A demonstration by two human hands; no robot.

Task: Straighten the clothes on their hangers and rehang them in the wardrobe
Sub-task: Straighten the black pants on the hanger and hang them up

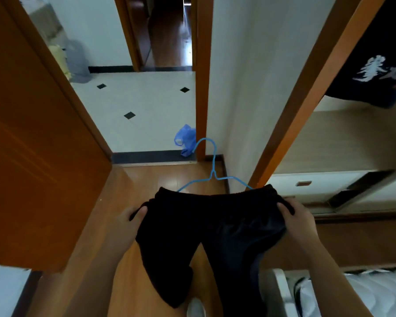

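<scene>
Black trousers [206, 227] hang from a blue wire hanger [212, 172] held out in front of me above the wooden floor. My left hand [130, 219] grips the waistband's left end. My right hand [295, 216] grips its right end, fingers curled over the fabric. The hanger's hook points away from me, and its lower bar is hidden inside the cloth. The wardrobe [343, 133] stands open at the right, with a dark printed garment [380, 72] hanging inside near the top.
An orange-brown door [32, 145] stands open on the left, leading to a white tiled hallway [135, 106]. A blue plastic bag [185, 139] lies at the threshold. A bed corner [329, 291] shows at the lower right.
</scene>
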